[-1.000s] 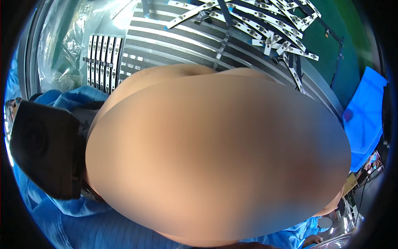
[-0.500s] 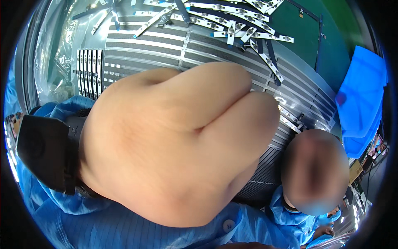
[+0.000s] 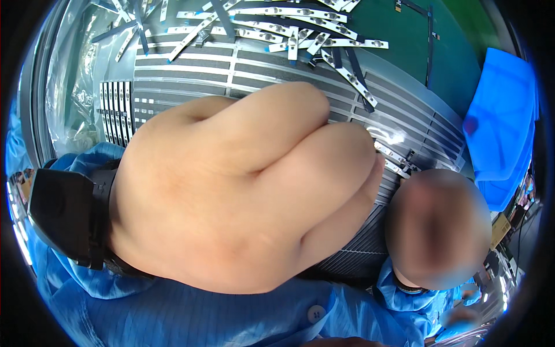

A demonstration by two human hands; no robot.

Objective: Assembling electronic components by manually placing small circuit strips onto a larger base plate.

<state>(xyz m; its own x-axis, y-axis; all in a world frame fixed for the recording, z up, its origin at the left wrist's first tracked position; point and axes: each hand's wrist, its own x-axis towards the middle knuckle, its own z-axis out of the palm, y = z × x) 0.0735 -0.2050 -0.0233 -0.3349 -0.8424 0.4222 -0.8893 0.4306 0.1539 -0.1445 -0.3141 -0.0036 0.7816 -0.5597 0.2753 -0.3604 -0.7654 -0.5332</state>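
My left hand, with a black band and box at its wrist, spans the middle of the view. Its fingers are bent and pressed together; most fingertips are hidden behind the hand. One fingertip shows beside short white strips with small dark parts. Just right of these strips, my right hand is smeared, so its fingers cannot be made out. Beneath the hands lies a grey panel with long pale-edged slots. What the left fingers hold, if anything, is out of sight.
A loose pile of white and dark strips lies at the far side. Several strips stand in a neat row at left, near clear plastic film. Blue bins stand at right, beside a green surface.
The whole scene has shifted a little left and up in the view. A left fingertip now shows beside the short strips, where it was hidden before.
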